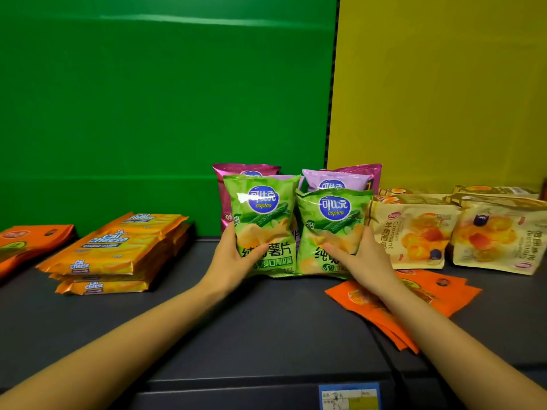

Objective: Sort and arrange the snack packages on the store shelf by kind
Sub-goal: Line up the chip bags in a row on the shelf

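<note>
Two green Copico chip bags stand upright side by side at the middle of the dark shelf. My left hand grips the lower left of the left green bag. My right hand grips the lower right of the right green bag. Behind them stand a magenta chip bag and a lilac chip bag, mostly hidden. Yellow Cal Cheese wafer packs lie stacked to the left. Cream croissant bags stand to the right.
Flat orange pouches lie under my right forearm, and another orange pouch lies at the far left. A green back panel and a yellow one close off the rear. A price label sits on the front edge.
</note>
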### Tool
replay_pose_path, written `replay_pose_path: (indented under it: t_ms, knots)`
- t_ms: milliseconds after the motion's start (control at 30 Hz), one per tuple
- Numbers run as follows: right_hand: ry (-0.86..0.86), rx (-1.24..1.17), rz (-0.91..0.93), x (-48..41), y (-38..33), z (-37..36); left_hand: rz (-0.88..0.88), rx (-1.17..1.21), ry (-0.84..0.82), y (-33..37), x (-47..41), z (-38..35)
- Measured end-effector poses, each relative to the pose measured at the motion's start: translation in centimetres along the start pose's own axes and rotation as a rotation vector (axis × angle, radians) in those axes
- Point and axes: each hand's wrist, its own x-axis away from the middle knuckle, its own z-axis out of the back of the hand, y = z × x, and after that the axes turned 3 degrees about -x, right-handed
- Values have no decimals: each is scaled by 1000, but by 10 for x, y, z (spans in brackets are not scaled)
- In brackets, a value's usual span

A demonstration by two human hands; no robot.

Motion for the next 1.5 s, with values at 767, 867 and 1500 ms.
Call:
replay_pose_path:
  t_ms: [767, 867, 1500]
  knots:
    - [-377, -603, -63, -21, 0, -6, 165, 259, -306, -8, -29, 17]
    - [-285, -560, -54, -23, 2, -8, 151, 224, -280, -12, -29, 22]
    - [-286, -370, -155, -21, 8, 13, 176, 157, -312, 10, -12, 5]
